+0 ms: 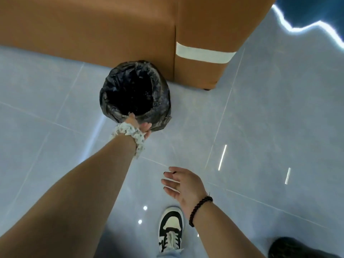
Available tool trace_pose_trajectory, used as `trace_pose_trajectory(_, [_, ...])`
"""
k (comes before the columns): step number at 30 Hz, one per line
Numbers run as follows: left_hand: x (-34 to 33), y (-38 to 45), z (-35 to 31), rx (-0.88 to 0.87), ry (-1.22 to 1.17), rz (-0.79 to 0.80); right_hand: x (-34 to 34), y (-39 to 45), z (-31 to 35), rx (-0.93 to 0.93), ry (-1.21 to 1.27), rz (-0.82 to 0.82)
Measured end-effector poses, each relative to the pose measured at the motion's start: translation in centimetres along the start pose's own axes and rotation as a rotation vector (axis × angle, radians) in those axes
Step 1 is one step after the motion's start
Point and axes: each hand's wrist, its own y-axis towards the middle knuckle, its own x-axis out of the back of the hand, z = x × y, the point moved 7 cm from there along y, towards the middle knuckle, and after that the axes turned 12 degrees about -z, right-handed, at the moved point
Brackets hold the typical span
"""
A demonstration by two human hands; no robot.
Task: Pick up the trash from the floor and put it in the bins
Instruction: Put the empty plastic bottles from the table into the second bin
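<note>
A round bin lined with a black bag (160, 94) stands on the grey tiled floor against a brown leather seat. Its inside looks dark, and I cannot make out any contents. My left hand (138, 124), with a white scrunchie on the wrist, is at the bin's near rim. The thumb lies over the edge and the fingers curl on the outside of the bag. My right hand (179, 185), with a dark bead bracelet on the wrist, hovers lower right of the bin. Its fingers are straight and it is empty. No loose trash shows on the floor.
The brown seat (111, 25) fills the top of the view, with a white band on its side. My black-and-white sneaker (170, 229) is on the tiles below the right hand. A dark rounded object (290, 247) sits at the bottom right corner.
</note>
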Motion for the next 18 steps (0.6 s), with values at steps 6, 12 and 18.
trace_pose_trajectory(6, [-1.3,3.7,-0.7,-0.002,0.111,-0.020,2.4,2.7,-0.8,-0.037,0.000,-0.111])
trace_pose_trajectory(12, [-0.4,4.2,0.6,0.044,-0.009,-0.198,6.3,1.8,0.7,0.008,-0.018,-0.152])
trace_pose_trajectory(18, [1.8,-4.1,8.1,-0.101,0.150,-0.079,11.2,-2.2,3.5,0.082,0.070,-0.194])
